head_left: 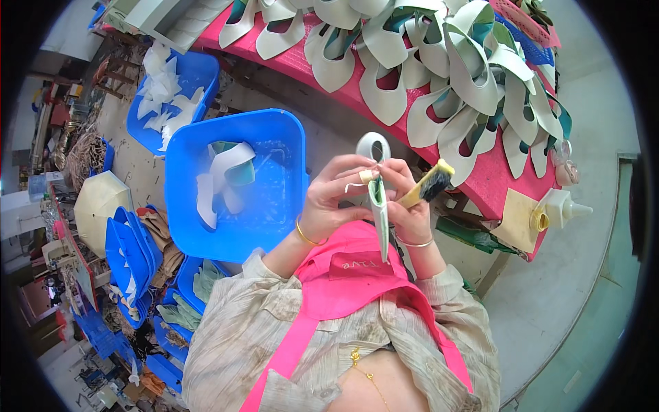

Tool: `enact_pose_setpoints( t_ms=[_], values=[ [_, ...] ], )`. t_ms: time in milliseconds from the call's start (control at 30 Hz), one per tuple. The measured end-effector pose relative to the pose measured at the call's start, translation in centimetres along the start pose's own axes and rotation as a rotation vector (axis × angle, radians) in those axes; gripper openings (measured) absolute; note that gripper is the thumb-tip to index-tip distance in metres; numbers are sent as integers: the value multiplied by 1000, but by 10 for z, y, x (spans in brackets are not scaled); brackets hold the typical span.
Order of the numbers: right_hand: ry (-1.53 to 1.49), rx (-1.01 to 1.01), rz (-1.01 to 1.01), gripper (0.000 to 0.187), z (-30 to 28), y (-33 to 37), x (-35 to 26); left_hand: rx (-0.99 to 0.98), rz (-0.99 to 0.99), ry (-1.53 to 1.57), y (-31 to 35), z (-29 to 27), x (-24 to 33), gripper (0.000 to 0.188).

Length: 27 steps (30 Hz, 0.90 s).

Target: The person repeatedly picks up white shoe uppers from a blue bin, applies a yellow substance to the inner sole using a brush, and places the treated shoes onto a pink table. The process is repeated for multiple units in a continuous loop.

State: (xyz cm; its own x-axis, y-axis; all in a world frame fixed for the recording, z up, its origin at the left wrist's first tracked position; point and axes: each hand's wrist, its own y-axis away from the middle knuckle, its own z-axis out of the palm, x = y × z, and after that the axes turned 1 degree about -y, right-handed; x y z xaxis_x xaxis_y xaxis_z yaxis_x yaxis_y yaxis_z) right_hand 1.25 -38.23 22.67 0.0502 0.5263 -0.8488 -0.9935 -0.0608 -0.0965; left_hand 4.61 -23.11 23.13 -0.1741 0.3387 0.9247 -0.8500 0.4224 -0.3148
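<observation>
We hold a pale shoe upper piece (378, 206) up in front of our chest, our left hand (334, 199) closed around its near edge with the fingers curled over the top, so the piece stands on edge between both hands and its rounded loop end rises just above our fingertips. Our right hand (410, 209) grips a yellow-handled brush (427, 185), its dark bristle head pointing up and away to the right of the piece, not touching it at this instant. We judge the step in hand to be brushing adhesive along the piece's edge, somewhere mid-coat. The next move, as we read it, calls for bringing the bristles back onto the held edge with a steady left grip, keeping glue off our fingers. Just left of our left hand sits a blue tub (274, 206) with a few similar pieces inside. Beyond both hands, a pink table (494, 182) carries many pale uppers (473, 82) laid out in overlapping rows, and a squeeze bottle (563, 208) lies well right of our right hand.
</observation>
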Motion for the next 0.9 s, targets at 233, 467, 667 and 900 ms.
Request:
enact_pose_setpoints(
  t_ms=[233, 467, 667, 900],
  values=[
    [12, 19, -19, 31, 4, 5, 3, 26, -50, 4, 8, -2, -4, 50],
    [364, -181, 80, 26, -8, -4, -29, -13, -8, -43, 7, -3, 2, 36],
    [222, -315, 384, 21, -18, -3, -36, -308, 16, -276, -4, -13, 8, 29],
    [154, -294, 538, 21, -47, 16, -19, -378, -659, 237, -5, -38, -3, 25]
  ],
)
